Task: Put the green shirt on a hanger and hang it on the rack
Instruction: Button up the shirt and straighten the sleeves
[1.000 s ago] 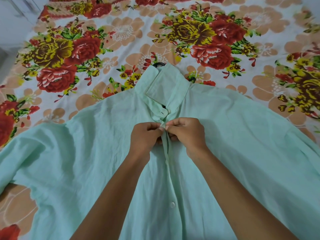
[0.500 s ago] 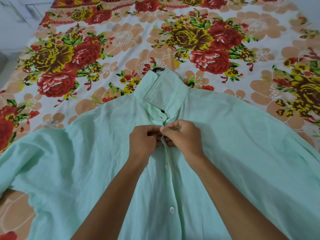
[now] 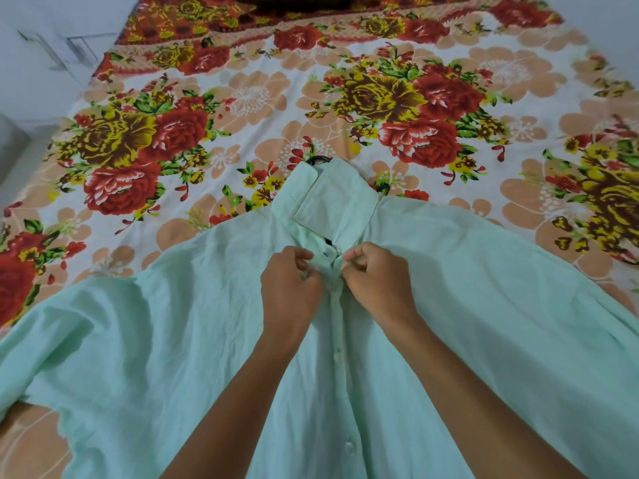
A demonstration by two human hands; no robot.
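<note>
The pale green shirt (image 3: 484, 323) lies spread front-up across the bed, collar pointing away from me. A black hanger (image 3: 318, 159) is inside it; only a bit of its hook shows above the collar and a dark sliver at the neck opening. My left hand (image 3: 288, 292) pinches the left edge of the button placket just below the collar. My right hand (image 3: 377, 281) pinches the right edge beside it, at the top button. Both hands are closed on the fabric, a small gap between them.
The bed carries a floral sheet (image 3: 249, 98) with red and yellow roses. A white wall and floor (image 3: 38, 63) lie past the bed's left edge. A white button (image 3: 350, 448) sits lower on the placket. The rack is out of view.
My hands have drawn slightly apart on the placket, after touching over the top button. The view has shifted, so the shirt sits lower in the frame.
</note>
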